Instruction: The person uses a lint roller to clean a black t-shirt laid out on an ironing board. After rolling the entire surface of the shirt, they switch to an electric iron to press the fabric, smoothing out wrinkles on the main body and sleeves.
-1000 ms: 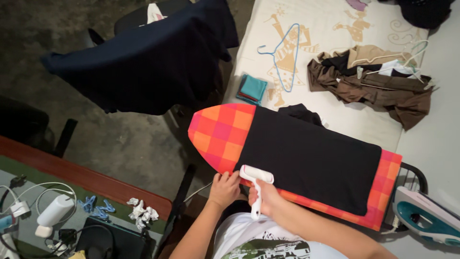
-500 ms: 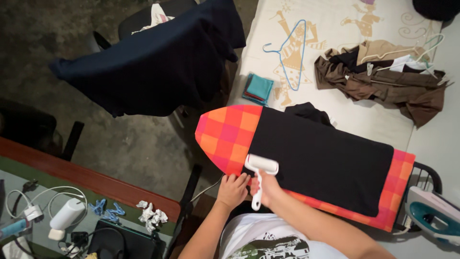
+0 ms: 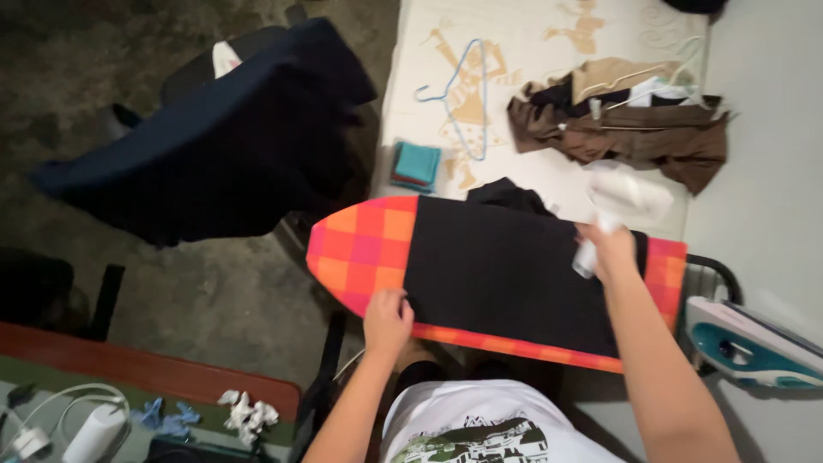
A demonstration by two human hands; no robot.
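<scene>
A black garment (image 3: 506, 270) lies flat on an ironing board (image 3: 364, 249) with an orange and pink checked cover. My left hand (image 3: 387, 319) presses on the garment's near left edge. My right hand (image 3: 610, 249) grips the handle of a white lint roller (image 3: 626, 199), blurred by motion, above the board's far right end.
A teal and white iron (image 3: 754, 347) rests at the right. Behind the board a cream printed sheet holds a blue hanger (image 3: 459, 103), folded teal cloths (image 3: 416, 165) and a brown clothes pile (image 3: 626, 124). A dark garment (image 3: 206, 141) drapes a chair. A desk (image 3: 146, 373) is at lower left.
My right hand has swung the lint roller from the garment's near left edge across to the far right end. My left hand stays on the near edge.
</scene>
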